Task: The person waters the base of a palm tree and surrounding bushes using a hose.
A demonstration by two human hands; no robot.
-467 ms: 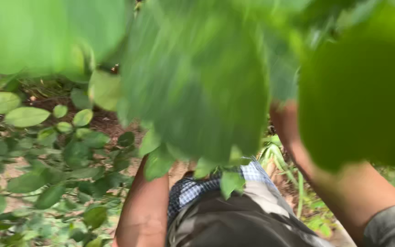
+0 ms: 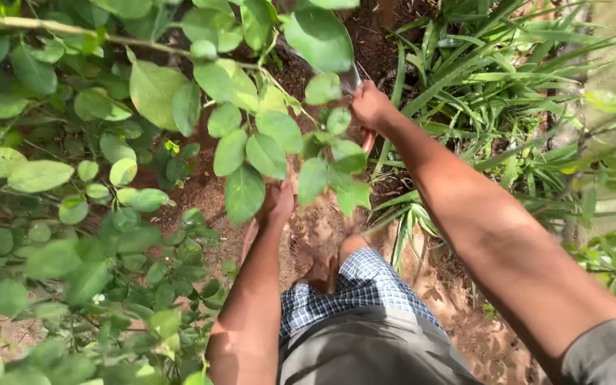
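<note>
The curved tool with a reddish-orange handle and grey metal blade [image 2: 362,107] sits in the right hand [image 2: 371,107], up near the top centre of the view, against a thin leafy green branch [image 2: 272,135] that droops over bare reddish-brown soil [image 2: 212,191]. Blade is mostly hidden behind leaves, so exactly where it meets the stem can't be told. To work well here, I'd judge: keep the blade angled away from the other hand & from the bare foot [image 2: 313,262] below, steady the stem close to the cut point, and use a short controlled pull — not a swing. Right hand is closed in a fist round the handle, arm stretched nearly straight fwd and slightly inward, wrist level. Left hand [image 2: 276,207] reaches fwd lower down, fingers up among the leaves; whether it's gripping a stem or just touching can't be told. Long-bladed green grass [image 2: 493,93] stands just right of the right arm, and a blue-white checked cloth [image 2: 354,289] covers the legs below.
</note>
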